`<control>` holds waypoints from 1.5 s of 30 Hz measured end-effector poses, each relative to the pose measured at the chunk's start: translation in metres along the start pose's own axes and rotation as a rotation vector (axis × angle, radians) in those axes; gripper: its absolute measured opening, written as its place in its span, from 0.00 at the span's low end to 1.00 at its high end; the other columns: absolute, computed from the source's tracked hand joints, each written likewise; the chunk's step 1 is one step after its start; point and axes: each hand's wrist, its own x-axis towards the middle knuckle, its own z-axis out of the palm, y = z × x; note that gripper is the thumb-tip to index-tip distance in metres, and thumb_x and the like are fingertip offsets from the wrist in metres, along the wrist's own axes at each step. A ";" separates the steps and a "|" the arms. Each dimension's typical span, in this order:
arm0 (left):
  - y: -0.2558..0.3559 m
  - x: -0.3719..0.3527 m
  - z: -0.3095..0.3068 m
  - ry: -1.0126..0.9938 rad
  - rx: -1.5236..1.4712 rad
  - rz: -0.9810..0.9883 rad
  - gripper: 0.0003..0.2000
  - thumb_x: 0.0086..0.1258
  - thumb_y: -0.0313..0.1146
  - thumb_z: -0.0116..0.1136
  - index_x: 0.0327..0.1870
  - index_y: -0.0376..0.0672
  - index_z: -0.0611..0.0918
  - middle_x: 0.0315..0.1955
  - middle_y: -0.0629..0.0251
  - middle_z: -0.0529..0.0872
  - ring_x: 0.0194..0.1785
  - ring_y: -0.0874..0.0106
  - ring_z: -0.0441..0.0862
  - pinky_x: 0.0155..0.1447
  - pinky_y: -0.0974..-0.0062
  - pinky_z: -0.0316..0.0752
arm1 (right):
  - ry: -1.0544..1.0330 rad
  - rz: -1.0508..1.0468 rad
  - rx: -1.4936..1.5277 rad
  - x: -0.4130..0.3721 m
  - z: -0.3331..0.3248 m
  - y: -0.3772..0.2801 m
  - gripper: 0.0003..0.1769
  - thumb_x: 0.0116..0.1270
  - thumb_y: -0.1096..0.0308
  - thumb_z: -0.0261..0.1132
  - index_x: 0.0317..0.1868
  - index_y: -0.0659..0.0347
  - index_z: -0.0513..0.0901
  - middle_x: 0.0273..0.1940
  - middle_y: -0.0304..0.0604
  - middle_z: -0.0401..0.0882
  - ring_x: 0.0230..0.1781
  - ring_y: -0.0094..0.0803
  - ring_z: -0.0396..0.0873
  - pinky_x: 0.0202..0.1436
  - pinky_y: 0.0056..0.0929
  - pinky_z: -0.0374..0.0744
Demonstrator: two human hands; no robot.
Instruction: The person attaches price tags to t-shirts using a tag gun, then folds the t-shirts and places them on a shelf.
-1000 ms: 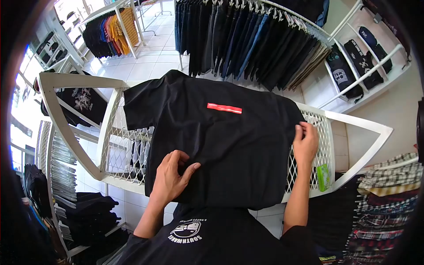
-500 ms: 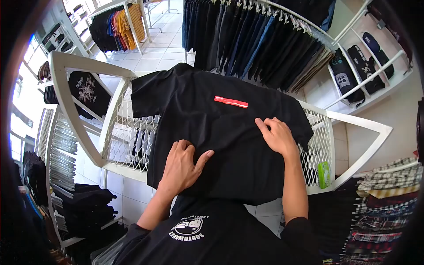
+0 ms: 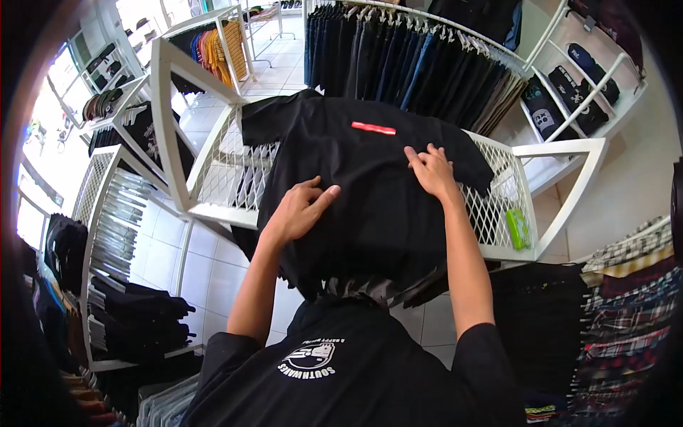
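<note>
A black T-shirt (image 3: 356,192) with a red rectangular print lies spread over a white metal mesh table (image 3: 224,178). Its lower edge hangs over the near side, in dark folds close to my body. On the left part of the shirt rests my left hand (image 3: 299,212), thumb stretched out and fingers slightly bent. My right hand (image 3: 432,173) touches the fabric below and right of the red print (image 3: 373,128), its fingers apart. Neither hand grips anything that shows. One sleeve lies toward the far left, the other toward the right.
A small green packet (image 3: 518,228) lies at the table's right end. White frame bars (image 3: 171,121) rise at both ends. Hanging trousers (image 3: 384,64) line a rack beyond. Folded black clothes (image 3: 139,320) fill a shelf at left; checked shirts (image 3: 629,320) hang at right.
The view has tilted, so shirt and table appear higher. Both hands have slid a little farther up the shirt, and more of its near edge hangs down in folds.
</note>
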 end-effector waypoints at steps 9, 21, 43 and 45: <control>-0.010 -0.172 0.113 0.812 -0.082 -0.163 0.23 0.62 0.45 0.78 0.41 0.39 0.76 0.33 0.62 0.76 0.35 0.67 0.74 0.43 0.69 0.75 | 0.707 -0.252 0.257 -0.213 0.045 0.001 0.12 0.71 0.63 0.70 0.48 0.62 0.86 0.58 0.53 0.79 0.60 0.51 0.78 0.64 0.47 0.75; -0.019 -0.204 0.103 0.350 -0.404 -0.199 0.19 0.76 0.39 0.62 0.25 0.35 0.76 0.21 0.66 0.75 0.29 0.78 0.74 0.33 0.72 0.68 | 0.329 -0.380 0.235 -0.300 0.105 -0.037 0.28 0.56 0.69 0.78 0.59 0.54 0.83 0.62 0.46 0.76 0.61 0.47 0.77 0.64 0.44 0.74; 0.030 -0.223 0.046 0.474 -0.452 -0.013 0.13 0.70 0.35 0.65 0.30 0.40 0.74 0.28 0.68 0.75 0.29 0.78 0.70 0.34 0.76 0.65 | 0.233 -0.479 0.561 -0.291 0.105 -0.060 0.13 0.65 0.77 0.65 0.50 0.64 0.83 0.45 0.52 0.86 0.50 0.52 0.85 0.55 0.41 0.80; 0.046 -0.228 0.045 0.523 -0.008 0.027 0.27 0.54 0.37 0.76 0.53 0.38 0.77 0.52 0.49 0.78 0.52 0.59 0.81 0.55 0.63 0.78 | 0.248 -0.431 0.647 -0.292 0.088 -0.067 0.12 0.67 0.80 0.59 0.51 0.66 0.79 0.41 0.58 0.85 0.45 0.59 0.86 0.46 0.42 0.83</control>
